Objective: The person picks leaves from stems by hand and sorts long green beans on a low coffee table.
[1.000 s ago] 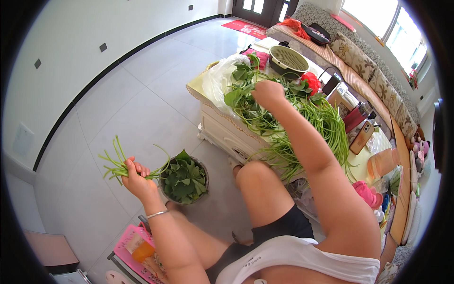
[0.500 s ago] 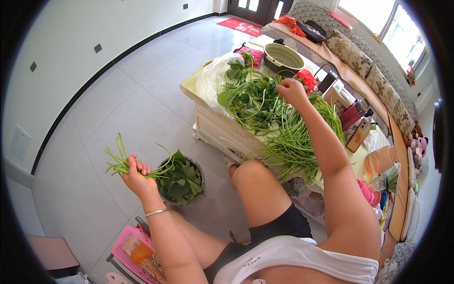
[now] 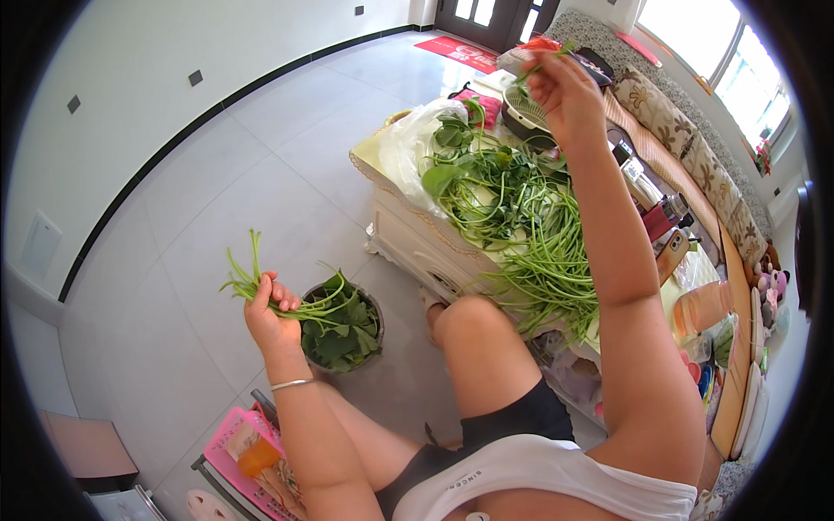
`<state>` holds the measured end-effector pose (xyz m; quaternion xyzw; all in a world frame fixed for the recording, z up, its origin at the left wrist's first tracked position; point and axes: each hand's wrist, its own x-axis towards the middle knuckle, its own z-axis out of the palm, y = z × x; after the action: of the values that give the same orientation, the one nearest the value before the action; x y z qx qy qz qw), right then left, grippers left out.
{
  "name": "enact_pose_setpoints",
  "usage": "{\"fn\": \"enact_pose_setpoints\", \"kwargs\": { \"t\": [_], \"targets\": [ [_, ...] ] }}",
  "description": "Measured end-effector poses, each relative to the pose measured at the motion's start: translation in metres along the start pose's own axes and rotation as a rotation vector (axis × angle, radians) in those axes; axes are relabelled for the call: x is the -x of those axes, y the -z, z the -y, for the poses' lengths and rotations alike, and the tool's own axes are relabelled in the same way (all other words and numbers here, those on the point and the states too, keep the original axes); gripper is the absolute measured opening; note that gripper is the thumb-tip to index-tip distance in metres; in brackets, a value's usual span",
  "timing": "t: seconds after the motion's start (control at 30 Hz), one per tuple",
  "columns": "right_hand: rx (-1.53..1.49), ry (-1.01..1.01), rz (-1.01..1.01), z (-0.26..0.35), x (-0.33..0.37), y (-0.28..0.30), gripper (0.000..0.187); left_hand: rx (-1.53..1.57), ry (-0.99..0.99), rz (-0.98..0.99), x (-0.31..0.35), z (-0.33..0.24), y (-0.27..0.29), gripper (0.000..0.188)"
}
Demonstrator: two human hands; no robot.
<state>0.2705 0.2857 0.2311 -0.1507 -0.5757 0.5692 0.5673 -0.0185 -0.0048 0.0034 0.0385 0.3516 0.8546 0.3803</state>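
Off to the left, my left hand point(image 3: 273, 306) is closed around a bunch of thin green stems point(image 3: 248, 280), whose ends stick out on both sides of the fist. Below and right of it, a round bin point(image 3: 380, 323) on the floor is filled with broad green leaves point(image 3: 343, 334). My right hand point(image 3: 565, 94) is raised over the far side of the table, with a small green sprig point(image 3: 523, 78) between its fingers. A heap of long-stemmed leafy greens point(image 3: 495, 191) covers much of the tabletop, leaves toward the far end and bare stems point(image 3: 552, 269) nearer me.
A clear plastic bag point(image 3: 413, 143) and a colander point(image 3: 519, 117) stand at the table's far end. Along its right side are a dark red flask point(image 3: 665, 217), a phone point(image 3: 672, 257) and a pinkish jug point(image 3: 702, 306). A pink basket point(image 3: 224, 441) sits lower left; a sofa point(image 3: 647, 95) runs behind.
My right hand has risen from the heap, up and to the right, bringing a sprig with it. My left hand still holds the stems, slightly right and higher in view.
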Motion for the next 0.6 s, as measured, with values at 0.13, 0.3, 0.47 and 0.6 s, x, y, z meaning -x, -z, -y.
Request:
{"fn": "enact_pose_setpoints", "kwargs": {
  "t": [0.13, 0.3, 0.47, 0.6],
  "targets": [
    [0.108, -0.359, 0.311, -0.025, 0.045, -0.055, 0.022, -0.022, -0.01, 0.081, 0.004, -0.005, 0.003, 0.014],
    [0.086, -0.722, 0.527, -0.082, 0.107, -0.106, 0.018, -0.127, -0.042, 0.254, 0.011, 0.008, -0.01, 0.013],
    [0.085, -0.825, 0.487, -0.14, 0.165, -0.137, 0.02, -0.277, 0.045, 0.295, 0.026, 0.006, -0.028, 0.013],
    [0.035, -0.789, 0.367, -0.172, 0.185, -0.137, 0.019, -0.477, 0.066, 0.304, 0.028, 0.007, -0.024, 0.014]
  ]
}}
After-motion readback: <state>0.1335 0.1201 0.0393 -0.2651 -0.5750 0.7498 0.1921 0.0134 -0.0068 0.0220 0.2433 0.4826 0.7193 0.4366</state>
